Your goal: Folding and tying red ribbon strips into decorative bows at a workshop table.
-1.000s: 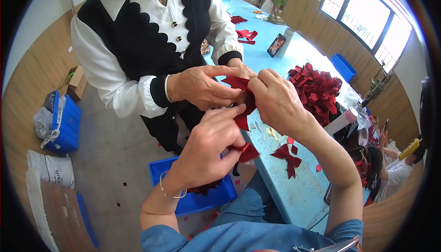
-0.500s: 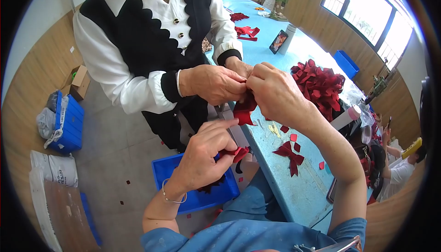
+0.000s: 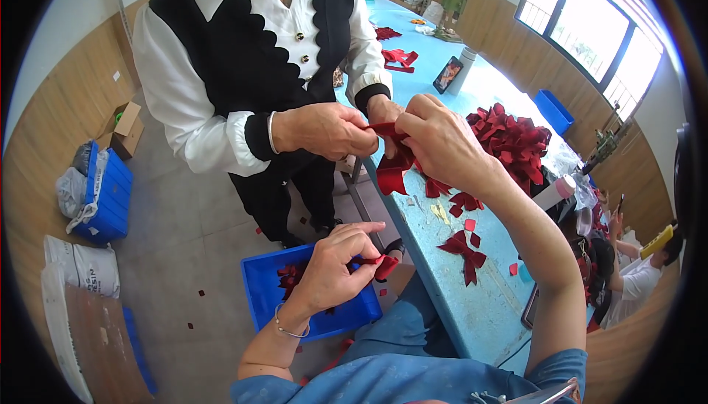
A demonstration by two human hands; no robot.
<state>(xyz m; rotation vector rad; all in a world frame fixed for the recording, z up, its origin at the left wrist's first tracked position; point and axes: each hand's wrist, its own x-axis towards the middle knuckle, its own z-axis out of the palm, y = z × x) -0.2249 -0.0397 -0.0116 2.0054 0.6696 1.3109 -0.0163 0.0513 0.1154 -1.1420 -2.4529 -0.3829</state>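
My left hand (image 3: 335, 267) is closed in a pinch on a small piece of dark red ribbon (image 3: 386, 267), above the blue bin, with its index finger stretched out. Over the table edge, my right hand (image 3: 446, 142) grips a red ribbon bow (image 3: 393, 174) between thumb and fingers. A co-worker facing me pulls a strip of the same ribbon taut with one hand (image 3: 324, 131); the other hand (image 3: 383, 113) is right by my right fingers, partly hidden by the ribbon. Finished-looking red bows (image 3: 463, 255) lie on the table below my right forearm.
The light blue table (image 3: 442, 308) carries a heap of red bows (image 3: 509, 138), a propped phone (image 3: 448, 71), a bottle with a pink lid (image 3: 554, 192) and ribbon scraps. A blue bin (image 3: 258, 286) with red bows sits on the floor. Another blue crate (image 3: 110, 190) stands at left.
The co-worker's hand has drawn back to the left, and the ribbon now stretches between it and my right hand. My left hand has dropped slightly, still pinching its ribbon piece.
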